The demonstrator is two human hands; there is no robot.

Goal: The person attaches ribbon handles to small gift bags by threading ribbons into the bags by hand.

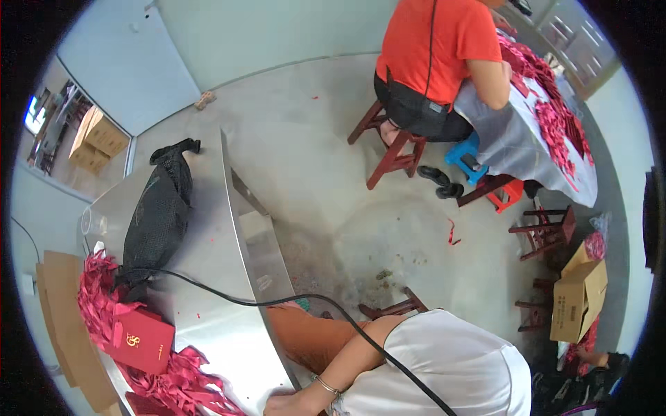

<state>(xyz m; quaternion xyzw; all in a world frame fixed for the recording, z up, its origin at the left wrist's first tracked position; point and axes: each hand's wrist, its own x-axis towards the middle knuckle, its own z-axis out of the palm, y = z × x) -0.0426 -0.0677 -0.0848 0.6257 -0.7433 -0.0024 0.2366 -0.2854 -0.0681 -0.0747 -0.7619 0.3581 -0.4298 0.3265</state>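
Note:
My right forearm, with a bracelet at the wrist, comes from a white sleeve at the bottom. My right hand [286, 405] rests at the near edge of the metal table [201, 277], cut off by the lower rim, so its fingers are mostly hidden. My left hand is out of sight. Left of my right hand lies a heap of crimson ribbon pieces [180, 378]. A flat dark red bag or box [143, 341] with a gold emblem sits among them. Farther back on the table is a black textured bag [156, 222]. A black cable [277, 302] crosses above the table and my arm.
A person in a red top [437, 48] sits on a wooden stool [395, 154] by a cloth-covered table piled with crimson pieces [555, 139]. Plastic stools [466, 158] and dark shoes [440, 182] are on the floor. A cardboard box [579, 295] stands right; flattened cardboard [59, 326] leans left.

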